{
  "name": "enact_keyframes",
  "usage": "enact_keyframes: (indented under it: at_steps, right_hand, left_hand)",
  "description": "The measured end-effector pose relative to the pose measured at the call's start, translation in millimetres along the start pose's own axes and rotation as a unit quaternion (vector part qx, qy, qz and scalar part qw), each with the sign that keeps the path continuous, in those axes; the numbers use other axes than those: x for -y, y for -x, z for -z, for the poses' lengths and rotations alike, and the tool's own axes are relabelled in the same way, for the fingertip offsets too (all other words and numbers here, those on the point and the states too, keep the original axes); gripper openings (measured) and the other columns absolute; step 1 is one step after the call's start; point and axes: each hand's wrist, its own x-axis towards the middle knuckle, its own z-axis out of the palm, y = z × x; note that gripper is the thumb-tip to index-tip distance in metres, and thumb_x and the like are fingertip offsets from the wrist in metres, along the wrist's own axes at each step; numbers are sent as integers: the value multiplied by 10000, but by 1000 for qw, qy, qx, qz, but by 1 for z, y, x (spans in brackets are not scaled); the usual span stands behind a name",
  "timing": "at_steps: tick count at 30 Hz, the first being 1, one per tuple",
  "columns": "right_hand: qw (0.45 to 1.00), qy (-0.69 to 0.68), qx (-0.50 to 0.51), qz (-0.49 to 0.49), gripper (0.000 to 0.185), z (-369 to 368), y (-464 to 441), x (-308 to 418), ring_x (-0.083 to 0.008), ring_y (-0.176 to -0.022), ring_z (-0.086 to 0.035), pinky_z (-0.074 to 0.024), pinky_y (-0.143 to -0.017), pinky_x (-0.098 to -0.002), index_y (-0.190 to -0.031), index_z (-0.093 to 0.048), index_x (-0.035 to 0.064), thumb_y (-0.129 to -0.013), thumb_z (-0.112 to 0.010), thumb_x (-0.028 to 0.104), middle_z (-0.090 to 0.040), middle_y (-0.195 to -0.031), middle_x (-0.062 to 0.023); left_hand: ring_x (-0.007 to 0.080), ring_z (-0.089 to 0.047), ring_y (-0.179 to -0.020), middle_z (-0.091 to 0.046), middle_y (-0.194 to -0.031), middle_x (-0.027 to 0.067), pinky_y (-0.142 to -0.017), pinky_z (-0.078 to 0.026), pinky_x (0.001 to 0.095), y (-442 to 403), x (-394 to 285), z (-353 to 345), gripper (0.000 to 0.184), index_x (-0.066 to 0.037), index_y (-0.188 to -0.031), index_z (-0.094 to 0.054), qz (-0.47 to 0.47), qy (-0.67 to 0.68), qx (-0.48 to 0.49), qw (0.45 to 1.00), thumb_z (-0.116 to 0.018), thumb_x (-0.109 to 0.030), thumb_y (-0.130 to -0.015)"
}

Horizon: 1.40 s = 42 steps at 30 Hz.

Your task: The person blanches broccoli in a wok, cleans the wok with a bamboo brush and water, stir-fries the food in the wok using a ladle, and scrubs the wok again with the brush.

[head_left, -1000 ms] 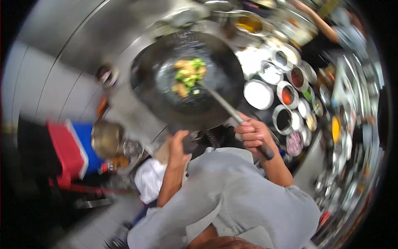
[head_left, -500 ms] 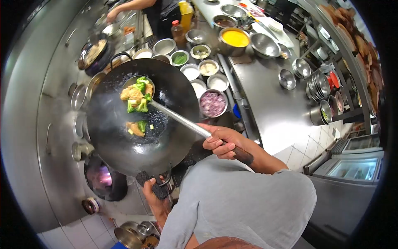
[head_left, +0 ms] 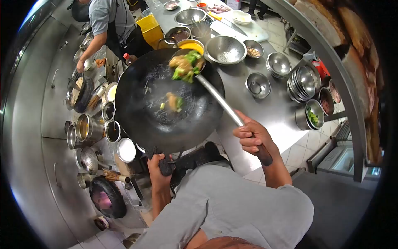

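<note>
My left hand (head_left: 156, 172) is closed around a dark folded cloth (head_left: 166, 165) at the near handle of a large black wok (head_left: 166, 133). In my right hand (head_left: 253, 135) is a long ladle (head_left: 219, 99) with a steel shaft and a wooden grip. Broccoli and pale battered-looking pieces (head_left: 185, 66) fill the ladle's bowl, which sits over the wok's far right rim. A smaller portion of the same food (head_left: 174, 102) lies in the middle of the wok. The wok is held up off the stove, between the range and the steel counter.
On the steel counter (head_left: 232, 120) stand a colander (head_left: 226, 50), a pot of yellow liquid (head_left: 191, 45) and stacked metal bowls (head_left: 304, 83). A co-worker (head_left: 110, 25) reaches over another wok (head_left: 81, 94) at far left. Hanging meat (head_left: 356, 66) and a shelf frame line the right.
My view and body have turned right. The wok has moved from over the range toward the counter, and the loaded ladle has moved with it to the wok's far right rim.
</note>
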Motion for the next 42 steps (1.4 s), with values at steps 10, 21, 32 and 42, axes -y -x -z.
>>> enact_keyframes:
  at_steps: [10, 21, 32, 42]
  right_hand:
    - [955, 230, -129, 136, 817, 61, -33, 88, -44, -381, -358, -387, -344, -226, -1575, -47, 173, -884, -451, 11, -410, -672, 15]
    - [663, 633, -354, 185, 820, 123, -68, 93, -165, -415, -502, -460, -405, -338, -1572, -160, 208, -845, -474, -2, -566, -644, -108]
    - [551, 751, -181, 316, 812, 135, -73, 93, -215, -588, -601, -505, -610, -360, -1550, -260, 181, -816, -532, -35, -568, -1366, -178]
    - [356, 869, -205, 275, 811, 185, -63, 111, -335, -588, -586, -503, -600, -476, -1529, -301, 305, -833, -568, -14, -563, -733, -120]
  left_hand:
    - [214, -644, -871, -621, -993, 96, -779, -530, 326, -42, -6, -61, 346, 15, -1087, -553, 20, -1, 29, 999, -521, -34, -747]
    - [191, -633, -843, -609, -956, 77, -761, -526, 314, -63, -32, -107, 333, -2, -1075, -543, -41, -18, 43, 998, -525, -33, -744]
    - [176, -595, -675, -582, -820, 59, -601, -507, 308, -121, -46, -154, 239, -12, -953, -546, -70, -50, 87, 993, -555, 14, -715]
    - [197, -604, -678, -573, -825, 72, -617, -531, 336, -183, -38, -203, 256, -6, -954, -514, -91, 26, 123, 988, -603, 14, -714]
